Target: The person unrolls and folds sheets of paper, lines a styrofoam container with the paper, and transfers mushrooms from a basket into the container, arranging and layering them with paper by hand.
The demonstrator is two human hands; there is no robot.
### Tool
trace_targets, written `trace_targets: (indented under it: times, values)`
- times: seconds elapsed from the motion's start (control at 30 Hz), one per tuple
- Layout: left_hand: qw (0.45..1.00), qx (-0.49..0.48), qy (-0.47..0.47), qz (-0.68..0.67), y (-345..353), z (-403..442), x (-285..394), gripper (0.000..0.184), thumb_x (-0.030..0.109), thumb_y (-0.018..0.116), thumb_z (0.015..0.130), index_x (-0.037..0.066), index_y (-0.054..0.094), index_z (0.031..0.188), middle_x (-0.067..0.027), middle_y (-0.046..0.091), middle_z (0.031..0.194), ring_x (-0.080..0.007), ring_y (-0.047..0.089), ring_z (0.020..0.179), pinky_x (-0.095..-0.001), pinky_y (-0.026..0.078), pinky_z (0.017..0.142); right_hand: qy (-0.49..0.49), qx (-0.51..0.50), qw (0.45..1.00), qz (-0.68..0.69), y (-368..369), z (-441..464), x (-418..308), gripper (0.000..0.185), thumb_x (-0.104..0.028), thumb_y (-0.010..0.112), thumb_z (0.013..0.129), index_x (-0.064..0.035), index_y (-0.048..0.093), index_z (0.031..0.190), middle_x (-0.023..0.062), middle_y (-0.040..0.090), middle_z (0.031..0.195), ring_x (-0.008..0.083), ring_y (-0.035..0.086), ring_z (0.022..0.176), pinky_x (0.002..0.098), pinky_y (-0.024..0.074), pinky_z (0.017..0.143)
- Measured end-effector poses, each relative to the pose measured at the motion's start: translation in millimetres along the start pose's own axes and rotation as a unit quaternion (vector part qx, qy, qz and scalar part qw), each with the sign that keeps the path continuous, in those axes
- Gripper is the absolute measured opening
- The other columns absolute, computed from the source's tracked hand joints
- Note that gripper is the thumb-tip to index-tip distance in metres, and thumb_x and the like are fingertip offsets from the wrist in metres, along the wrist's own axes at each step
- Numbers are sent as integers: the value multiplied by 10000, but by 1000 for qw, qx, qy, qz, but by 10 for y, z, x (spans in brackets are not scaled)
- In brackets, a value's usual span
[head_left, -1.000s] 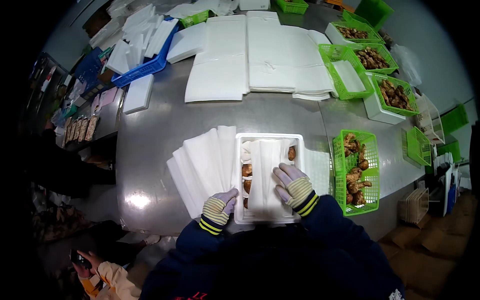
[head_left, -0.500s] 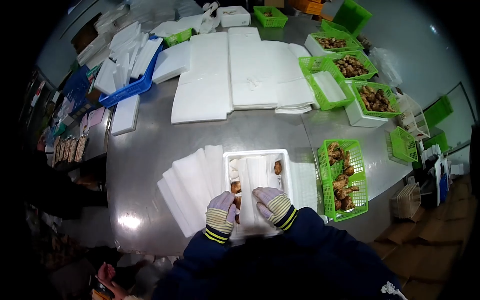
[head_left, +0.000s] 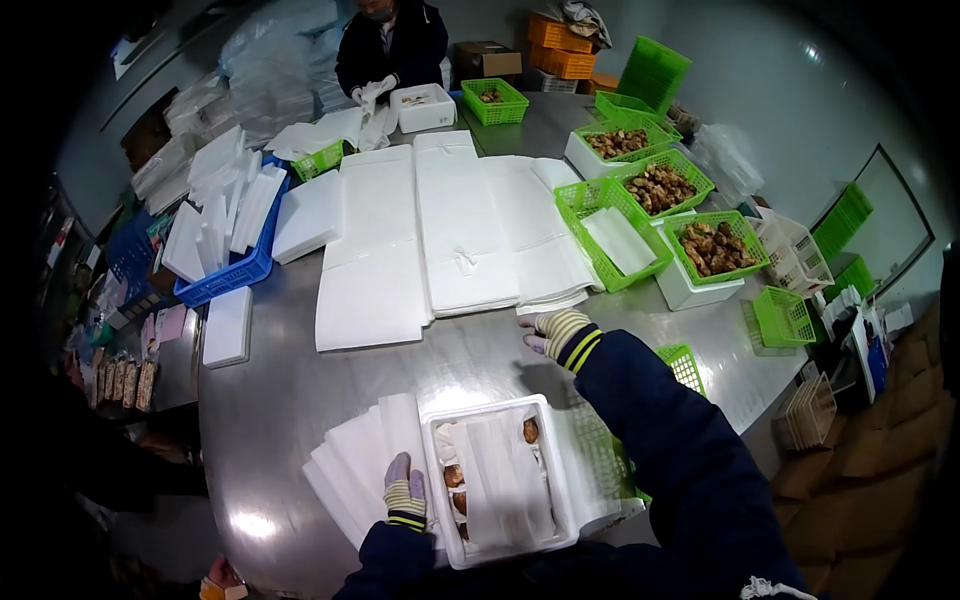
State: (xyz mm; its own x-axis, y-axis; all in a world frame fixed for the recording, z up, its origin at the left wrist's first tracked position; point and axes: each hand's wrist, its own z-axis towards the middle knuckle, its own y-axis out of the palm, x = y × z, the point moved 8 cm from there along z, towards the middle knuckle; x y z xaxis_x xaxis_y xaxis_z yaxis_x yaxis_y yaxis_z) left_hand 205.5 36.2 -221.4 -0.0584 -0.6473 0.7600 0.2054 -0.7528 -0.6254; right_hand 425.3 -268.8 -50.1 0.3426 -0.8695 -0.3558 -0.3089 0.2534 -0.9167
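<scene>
A white foam box [head_left: 432,455] stands at the table's front edge, with brown mushrooms [head_left: 531,431] showing on both sides of white paper strips [head_left: 505,480] laid lengthwise inside. Gloved, my left hand [head_left: 403,484] is upright against the box's left side, fingers stretched, over a fan of white sheets [head_left: 350,470]. My right hand [head_left: 550,332], gloved too, reaches forward above the bare metal with its fingers apart, just short of a stack of large white sheets [head_left: 480,230]. Nothing shows in either hand. My right sleeve hides most of a green basket [head_left: 682,368].
Green baskets of mushrooms [head_left: 715,248] line the right side, some on foam boxes. At left, a blue crate [head_left: 230,280] holds white foam slabs, with a foam lid [head_left: 228,326] before it. Across the table, a person [head_left: 392,50] in white gloves handles white material.
My right hand has left the paper in the box and moved forward toward the large sheets. My left hand has gone to the box's left side. The view has tilted up, showing the co-worker.
</scene>
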Motion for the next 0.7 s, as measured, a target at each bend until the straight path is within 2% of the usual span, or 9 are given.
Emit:
trace_targets:
  times: [0.03, 0.1, 0.23, 0.27, 0.4, 0.5, 0.57, 0.67, 0.7]
  values:
    - [992, -28, 48, 116, -48, 30, 52, 429, 161, 569, 793, -41, 505, 1166, -238, 518, 1155, -396, 498, 1049, -439, 404, 931, -27, 27, 998, -41, 14, 219, 50, 408, -285, 555, 841, -69, 544, 1187, 161, 654, 947, 303, 629, 868, 359, 494, 755]
    - [984, -43, 101, 143, -71, 109, 211, 457, 99, 593, 656, -30, 534, 1091, -218, 529, 1102, -394, 511, 975, -458, 427, 880, 26, -45, 994, -93, 91, 635, 85, 404, -284, 557, 838, -86, 544, 1190, 168, 646, 986, 322, 616, 906, 395, 487, 783]
    - [979, 3, 133, 153, -135, 53, 291, 433, 137, 589, 676, -3, 547, 1083, -203, 535, 1086, -375, 518, 994, -465, 433, 868, 42, -8, 985, -167, 409, 1372, 147, 337, -264, 583, 832, -118, 566, 1135, 132, 642, 985, 322, 608, 926, 432, 489, 779]
    - [980, -3, 128, 150, -135, 44, 290, 427, 142, 588, 682, 1, 548, 1083, -201, 537, 1085, -375, 518, 999, -466, 433, 868, 60, -40, 981, -182, 557, 1560, 188, 344, -245, 598, 820, -113, 553, 1134, 123, 638, 1003, 313, 607, 937, 434, 490, 786]
    - [985, -43, 116, 120, -127, 93, 245, 457, 110, 598, 691, 11, 500, 1126, -218, 513, 1079, -400, 518, 945, -477, 448, 824, 73, 32, 981, -180, 971, 2093, 284, 310, -240, 348, 931, -97, 524, 1143, 133, 622, 1083, 302, 587, 1011, 430, 472, 817]
    - [987, -48, 106, 113, -174, 175, 329, 419, 159, 587, 710, 0, 535, 1094, -224, 534, 1049, -398, 531, 936, -470, 457, 818, 94, -27, 976, -192, 1096, 2278, 282, 295, -225, 360, 924, -81, 541, 1106, 139, 629, 1067, 299, 596, 995, 427, 463, 826]
    - [986, -42, 109, 116, -166, 145, 287, 410, 172, 581, 710, -5, 552, 1079, -220, 543, 1043, -395, 537, 928, -469, 462, 812, 43, 8, 974, -223, 1043, 2284, 249, 214, -165, 433, 886, -61, 559, 1025, 157, 656, 958, 313, 629, 896, 409, 492, 757]
    - [986, -33, 119, 109, -171, 144, 288, 412, 161, 586, 694, -13, 549, 1065, -218, 547, 1022, -397, 543, 912, -471, 467, 799, 49, 40, 973, -221, 924, 2235, 201, 210, -186, 453, 871, -64, 567, 998, 156, 660, 915, 312, 639, 835, 413, 502, 726]
    - [987, -37, 118, 106, -167, 146, 274, 410, 159, 590, 689, -14, 549, 1059, -217, 547, 1017, -397, 544, 910, -470, 469, 795, 61, 13, 985, -163, 952, 2164, 204, 218, -163, 549, 802, -48, 578, 986, 136, 654, 860, 291, 636, 787, 390, 505, 707]
